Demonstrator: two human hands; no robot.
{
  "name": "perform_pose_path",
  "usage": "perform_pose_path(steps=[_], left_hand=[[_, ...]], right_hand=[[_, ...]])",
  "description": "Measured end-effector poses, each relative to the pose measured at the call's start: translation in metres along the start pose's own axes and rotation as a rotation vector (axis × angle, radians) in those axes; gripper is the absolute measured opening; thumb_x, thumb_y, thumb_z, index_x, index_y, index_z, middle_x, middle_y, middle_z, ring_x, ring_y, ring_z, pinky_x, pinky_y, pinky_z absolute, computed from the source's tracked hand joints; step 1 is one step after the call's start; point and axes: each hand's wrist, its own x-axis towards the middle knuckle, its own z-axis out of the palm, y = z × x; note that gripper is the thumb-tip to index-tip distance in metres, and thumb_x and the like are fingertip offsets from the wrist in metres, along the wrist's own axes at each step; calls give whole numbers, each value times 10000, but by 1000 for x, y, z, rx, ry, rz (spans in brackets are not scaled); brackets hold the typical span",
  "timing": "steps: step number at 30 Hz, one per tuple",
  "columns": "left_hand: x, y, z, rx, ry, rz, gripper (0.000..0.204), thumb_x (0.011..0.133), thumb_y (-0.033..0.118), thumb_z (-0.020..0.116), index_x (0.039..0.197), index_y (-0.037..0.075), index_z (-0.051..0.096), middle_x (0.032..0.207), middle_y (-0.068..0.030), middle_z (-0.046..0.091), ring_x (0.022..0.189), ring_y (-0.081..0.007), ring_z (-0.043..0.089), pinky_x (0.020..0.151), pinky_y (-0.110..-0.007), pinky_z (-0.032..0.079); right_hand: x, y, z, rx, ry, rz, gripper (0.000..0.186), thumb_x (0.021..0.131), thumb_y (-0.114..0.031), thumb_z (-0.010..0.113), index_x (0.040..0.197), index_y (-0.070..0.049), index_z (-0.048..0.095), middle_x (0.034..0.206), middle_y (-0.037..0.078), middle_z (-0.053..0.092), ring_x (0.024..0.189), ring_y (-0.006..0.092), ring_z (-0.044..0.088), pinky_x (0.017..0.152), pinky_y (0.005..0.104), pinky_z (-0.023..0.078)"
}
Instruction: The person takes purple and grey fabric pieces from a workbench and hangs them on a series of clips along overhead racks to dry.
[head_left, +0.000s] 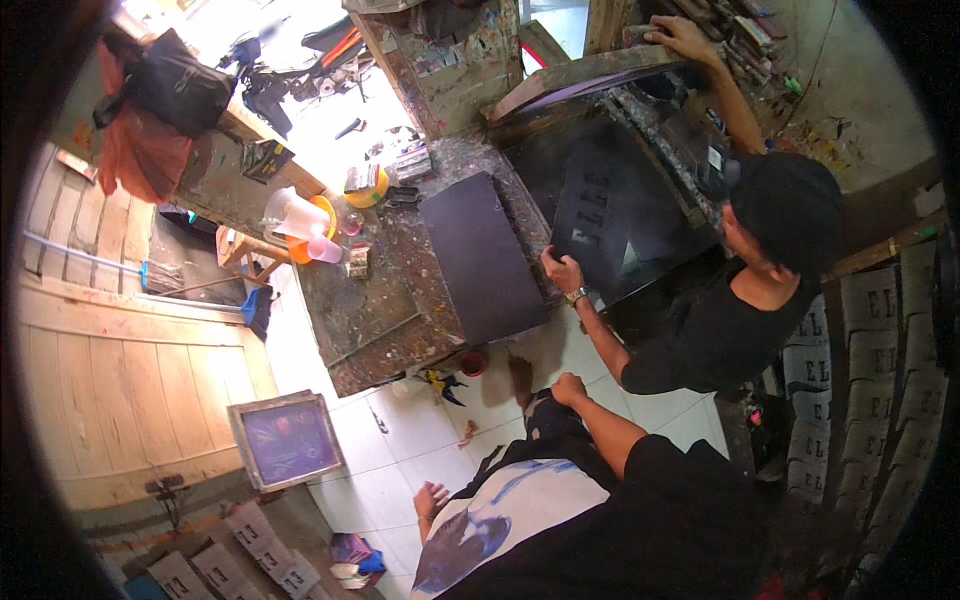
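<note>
My left hand (432, 498) hangs beside my white and blue patterned shirt front, above the tiled floor. It holds nothing, and its fingers are apart. My right hand (570, 389) is curled into a fist by my thigh, and I see nothing in it. Ahead, a dark flat sheet (482, 255) lies on a paint-stained table (370, 320). Right of it, a co-worker in a black cap (785, 205) grips the edge of a black printed sheet (590, 215) with one hand (563, 272). The co-worker's other hand (685, 40) rests on a raised wooden frame (580, 80).
An orange bowl with plastic cups (305, 225) and a yellow tape roll (367, 188) stand on the table. A framed screen (285, 440) leans at lower left. A red cup (472, 363) sits near the table's front edge. Stacked printed pieces (868, 370) fill the right side.
</note>
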Motion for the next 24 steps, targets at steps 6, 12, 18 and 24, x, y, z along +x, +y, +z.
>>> perform_pose_path(steps=[6,12,18,24], left_hand=[[1,49,-17,-52,99,-229,455,873,301,408,1134,-70,377,1052,-204,543,867,-309,590,651,-409,517],[8,93,-26,-138,128,-264,464,876,331,414,1143,-48,384,1028,-175,566,835,-293,602,633,-382,500],[26,134,-36,87,41,-169,393,869,297,451,1106,-16,423,979,-151,587,755,-255,618,575,-338,498],[68,156,-61,42,44,-198,394,870,271,453,1104,-45,427,973,-169,585,739,-260,617,571,-314,509]], right_hand=[[24,-28,34,-77,-27,223,478,747,-335,520,1105,-18,516,1129,195,518,1083,374,450,918,446,357],[38,-49,59,13,-41,243,489,749,-329,516,1122,-14,499,1147,194,509,1097,373,434,933,436,346],[106,-55,108,753,-161,174,496,680,-215,641,1096,8,491,1126,200,507,1097,329,449,890,397,378],[84,-110,86,1021,-80,393,424,632,-156,712,987,-3,539,1013,134,563,957,270,524,764,382,441]])
